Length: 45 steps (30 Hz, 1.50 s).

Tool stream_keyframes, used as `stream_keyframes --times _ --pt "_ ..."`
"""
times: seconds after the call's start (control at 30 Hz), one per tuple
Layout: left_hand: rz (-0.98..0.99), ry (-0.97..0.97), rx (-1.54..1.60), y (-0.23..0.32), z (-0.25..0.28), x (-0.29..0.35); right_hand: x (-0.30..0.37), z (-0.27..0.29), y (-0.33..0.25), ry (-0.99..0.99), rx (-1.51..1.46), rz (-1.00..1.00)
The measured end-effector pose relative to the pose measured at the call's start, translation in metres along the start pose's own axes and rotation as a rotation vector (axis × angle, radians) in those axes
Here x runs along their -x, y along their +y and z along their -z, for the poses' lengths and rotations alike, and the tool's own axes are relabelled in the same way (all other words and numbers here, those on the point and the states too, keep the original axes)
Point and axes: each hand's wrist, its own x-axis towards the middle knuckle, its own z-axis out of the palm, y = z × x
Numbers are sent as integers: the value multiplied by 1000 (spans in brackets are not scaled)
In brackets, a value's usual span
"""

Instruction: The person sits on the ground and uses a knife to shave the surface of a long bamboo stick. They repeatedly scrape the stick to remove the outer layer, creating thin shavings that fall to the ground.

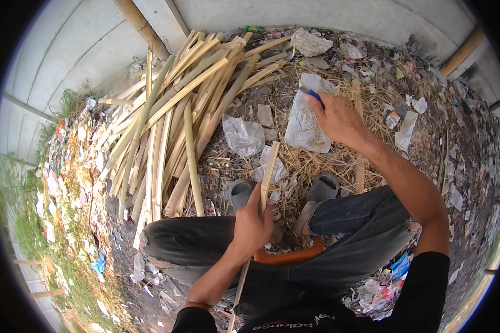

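My left hand (253,225) is closed around a split bamboo strip (268,172), which stands up past my fingers and runs down beneath my forearm toward my lap. My right hand (341,119) grips a knife with a blue handle (315,95); a short greyish part of it points left, and the rest is hidden in the fist. Below that fist lies a flat pale grey slab (305,125) on the ground, apart from the bamboo strip. To the left, many split bamboo strips (172,119) are heaped in a loose pile.
I sit low on an orange seat (289,256), feet in grey slippers (323,187). A clear plastic bag (243,136) lies between pile and slab. Straw shavings (366,144) and litter cover the ground. Pale wall panels (294,14) with bamboo posts (141,25) stand behind.
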Motion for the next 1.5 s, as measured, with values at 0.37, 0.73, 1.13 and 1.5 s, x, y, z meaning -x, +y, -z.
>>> stream_keyframes --times 0.37,0.73,1.13,1.5 --pt "-53 97 66 0 5 -9 90 -30 -76 -404 -110 248" --pt "-133 52 -6 -3 -2 11 -21 29 27 92 -117 -59" --pt "-46 53 147 -4 1 -4 50 -14 -53 -231 -577 55" --pt "71 -168 569 0 8 -4 46 -22 -46 -388 -787 16"
